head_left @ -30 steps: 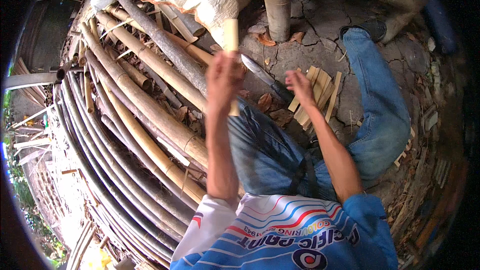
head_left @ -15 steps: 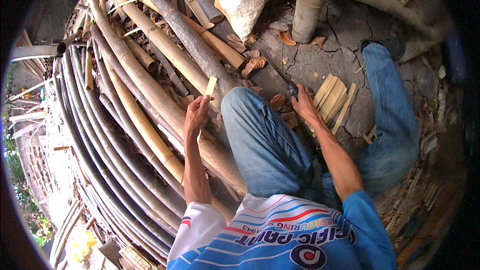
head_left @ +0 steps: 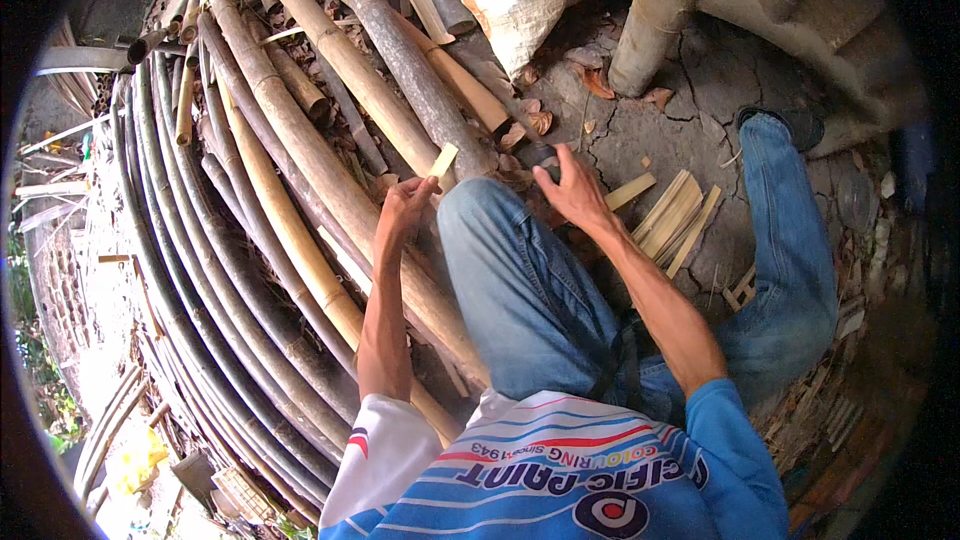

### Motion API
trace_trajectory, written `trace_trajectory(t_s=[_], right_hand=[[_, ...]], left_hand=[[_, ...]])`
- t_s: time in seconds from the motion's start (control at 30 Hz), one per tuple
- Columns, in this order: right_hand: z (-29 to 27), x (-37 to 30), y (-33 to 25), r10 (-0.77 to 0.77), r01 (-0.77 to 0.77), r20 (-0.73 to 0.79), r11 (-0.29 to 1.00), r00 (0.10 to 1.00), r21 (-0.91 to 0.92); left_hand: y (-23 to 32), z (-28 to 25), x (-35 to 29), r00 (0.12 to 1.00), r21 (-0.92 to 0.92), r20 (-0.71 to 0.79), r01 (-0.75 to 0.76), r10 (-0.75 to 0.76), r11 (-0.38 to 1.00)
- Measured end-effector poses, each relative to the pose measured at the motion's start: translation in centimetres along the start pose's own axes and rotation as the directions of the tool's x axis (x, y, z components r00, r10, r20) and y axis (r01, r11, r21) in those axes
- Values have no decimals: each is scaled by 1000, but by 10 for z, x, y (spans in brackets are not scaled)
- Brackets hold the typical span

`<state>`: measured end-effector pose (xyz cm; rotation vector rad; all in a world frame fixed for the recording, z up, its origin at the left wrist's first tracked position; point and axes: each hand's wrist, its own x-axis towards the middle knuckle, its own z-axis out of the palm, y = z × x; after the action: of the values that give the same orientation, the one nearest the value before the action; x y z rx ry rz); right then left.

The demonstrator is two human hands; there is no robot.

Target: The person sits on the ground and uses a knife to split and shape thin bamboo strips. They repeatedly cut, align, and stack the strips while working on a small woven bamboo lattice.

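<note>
Pinched upright in my left hand (head_left: 408, 202) is a short, pale bamboo strip (head_left: 443, 161), just left of my raised knee. My right hand (head_left: 574, 188) is closed around the dark handle of a knife (head_left: 543, 155). Its blade points up and away to the left, and is hard to make out against the ground and bamboo. Right of that hand, on the cracked earth, lies a small pile of split bamboo strips (head_left: 672, 210). One separate strip (head_left: 630, 191) rests between the pile and my right hand.
Long bamboo poles (head_left: 290, 120) and darker, thinner poles (head_left: 200, 240) lie across the left side. A grey, rough pole (head_left: 400, 50) ends near my knee. At the back are a white woven sack (head_left: 520, 0) and a thick bamboo post (head_left: 660, 20). Dry leaves are scattered nearby.
My right hand has moved up and left with the knife, closer to the strip in my left hand. One strip now lies apart from the pile. The whole view has shifted slightly.
</note>
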<state>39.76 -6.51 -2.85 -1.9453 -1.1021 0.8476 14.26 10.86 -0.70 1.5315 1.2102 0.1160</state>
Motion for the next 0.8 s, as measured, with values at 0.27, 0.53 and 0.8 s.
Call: trace_trajectory(t_s=[0.27,0.53,0.8], right_hand=[[25,-2,41,26,-32,-68,995,997,-94],[38,-33,85,313,-316,47,933,949,172],[28,25,-10,-182,180,57,983,982,45]], left_hand=[[-14,13,5,998,-24,-63,-13,12,1000],[-7,17,3,1000,-137,19,-13,16,991],[-8,29,2,998,-105,-64,-24,18,994]])
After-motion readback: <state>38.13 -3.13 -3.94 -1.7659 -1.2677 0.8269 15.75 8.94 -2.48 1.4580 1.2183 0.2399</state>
